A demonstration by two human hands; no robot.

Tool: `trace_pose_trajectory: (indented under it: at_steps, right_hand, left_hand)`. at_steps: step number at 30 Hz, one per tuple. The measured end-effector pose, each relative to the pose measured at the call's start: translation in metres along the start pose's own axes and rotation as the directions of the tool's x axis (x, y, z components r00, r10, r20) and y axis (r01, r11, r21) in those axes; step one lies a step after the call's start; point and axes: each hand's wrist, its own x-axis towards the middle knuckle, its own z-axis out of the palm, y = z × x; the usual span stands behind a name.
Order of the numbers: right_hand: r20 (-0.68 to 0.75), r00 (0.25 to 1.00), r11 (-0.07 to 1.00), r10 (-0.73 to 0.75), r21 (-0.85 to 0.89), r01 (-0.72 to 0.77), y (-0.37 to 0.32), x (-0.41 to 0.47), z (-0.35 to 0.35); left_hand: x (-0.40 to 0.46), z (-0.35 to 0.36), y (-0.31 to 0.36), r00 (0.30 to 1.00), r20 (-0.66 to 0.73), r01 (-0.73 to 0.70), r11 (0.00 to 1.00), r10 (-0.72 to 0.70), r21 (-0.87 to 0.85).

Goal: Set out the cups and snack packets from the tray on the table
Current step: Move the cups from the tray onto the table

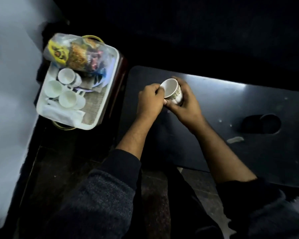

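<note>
Both hands hold one white cup [171, 88] with a patterned band, tilted, just above the dark table [223, 104]. My left hand [149, 100] pinches its rim on the left. My right hand [185, 102] wraps around its right side and base. To the left a white tray [110, 73] stands on a small dark stand. In it lie three white cups [66, 90] and a clear bag of snack packets [76, 52] at the far end.
A round cup-holder recess [261, 124] is sunk into the table at the right, with a pale smear [235, 139] and a few specks near it. A pale wall runs along the left. My dark sleeves and lap fill the bottom of the view.
</note>
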Motion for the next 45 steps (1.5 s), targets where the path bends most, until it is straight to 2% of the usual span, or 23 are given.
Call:
trace_pose_trajectory:
  at_steps: [2, 4, 6, 8, 12, 17, 21, 28, 39, 42, 45]
  right_hand:
    - [0.0, 0.998, 0.986, 0.07, 0.152, -0.069, 0.016, -0.015, -0.029]
    - [-0.003, 0.991, 0.976, 0.131, 0.177, -0.129, 0.035, -0.027, -0.055]
    - [-0.037, 0.991, 0.989, 0.127, 0.074, -0.124, 0.053, -0.035, -0.076]
    - [-0.073, 0.995, 0.984, 0.075, -0.159, -0.086, 0.073, -0.041, -0.096]
    - [-0.165, 0.976, 0.903, 0.142, -0.381, -0.196, 0.104, -0.048, -0.127]
    - [-0.197, 0.95, 0.863, 0.243, -0.403, -0.304, 0.148, -0.038, -0.162]
    - [-0.14, 0.953, 0.863, 0.267, -0.406, -0.301, 0.173, -0.018, -0.177]
    - [-0.052, 0.965, 0.861, 0.256, -0.442, -0.252, 0.197, 0.004, -0.179]
    - [-0.002, 0.951, 0.815, 0.31, -0.514, -0.267, 0.196, 0.012, -0.169]
    - [-0.005, 0.958, 0.776, 0.286, -0.586, -0.234, 0.175, 0.018, -0.163]
    - [-0.063, 0.982, 0.777, 0.18, -0.603, -0.182, 0.14, 0.028, -0.143]
  left_hand:
    - [-0.009, 0.033, 0.009, 0.999, 0.054, -0.003, 1.0, 0.003, -0.009]
    - [-0.017, 0.065, 0.013, 0.996, 0.091, 0.017, 1.0, -0.015, -0.019]
    - [-0.023, 0.092, 0.013, 0.994, 0.106, 0.015, 1.0, -0.016, 0.014]
    - [-0.028, 0.118, 0.014, 0.994, 0.112, -0.026, 0.996, 0.016, 0.089]
    - [-0.037, 0.169, 0.022, 0.989, 0.142, -0.064, 0.981, 0.038, 0.181]
    - [-0.032, 0.231, 0.021, 0.983, 0.185, -0.035, 0.975, -0.006, 0.219]
    - [-0.023, 0.26, 0.012, 0.987, 0.155, 0.009, 0.975, -0.044, 0.22]
    - [-0.013, 0.272, -0.004, 0.986, 0.133, 0.082, 0.984, -0.104, 0.158]
    - [-0.011, 0.26, -0.015, 0.948, 0.273, 0.136, 0.983, -0.165, 0.122]
    - [-0.011, 0.244, -0.013, 0.97, 0.176, 0.156, 0.985, -0.166, 0.068]
    - [-0.004, 0.211, -0.013, 0.984, 0.041, 0.173, 0.985, -0.173, 0.008]
